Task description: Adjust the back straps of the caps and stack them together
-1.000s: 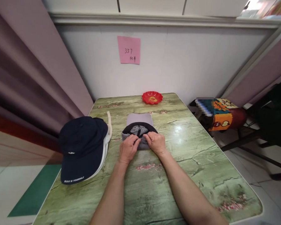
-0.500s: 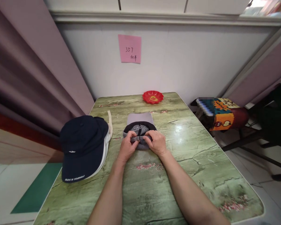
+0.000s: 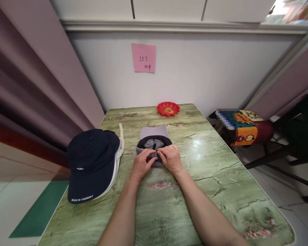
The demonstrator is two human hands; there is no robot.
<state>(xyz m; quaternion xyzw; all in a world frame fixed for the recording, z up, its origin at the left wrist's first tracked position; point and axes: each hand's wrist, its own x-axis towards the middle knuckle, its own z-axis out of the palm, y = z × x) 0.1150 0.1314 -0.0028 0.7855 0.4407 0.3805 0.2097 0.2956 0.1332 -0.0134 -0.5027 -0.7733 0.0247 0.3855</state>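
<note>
Fingers of the left hand point(image 3: 139, 168) and the right hand point(image 3: 172, 160) are drawn nearly closed, pinching the near back edge of the grey cap point(image 3: 154, 131) around its strap. The cap sits mid-desk point(image 3: 159, 215), between the hands, its brim pointing far and its inside showing. It looks light and soft: the crown should give easily, while the brim is likely stiffer and a steadier place to hold. Cloth like this seems neither slippery nor fragile; the narrow strap probably needs thumb and fingertip on each side. At the left, a navy cap point(image 3: 91, 153) lies over a white cap point(image 3: 115, 171), with a pale strap point(image 3: 121, 131) sticking out toward the far side. Near the far edge, a shallow red dish point(image 3: 168, 110) shows a yellow design on its bottom.
</note>
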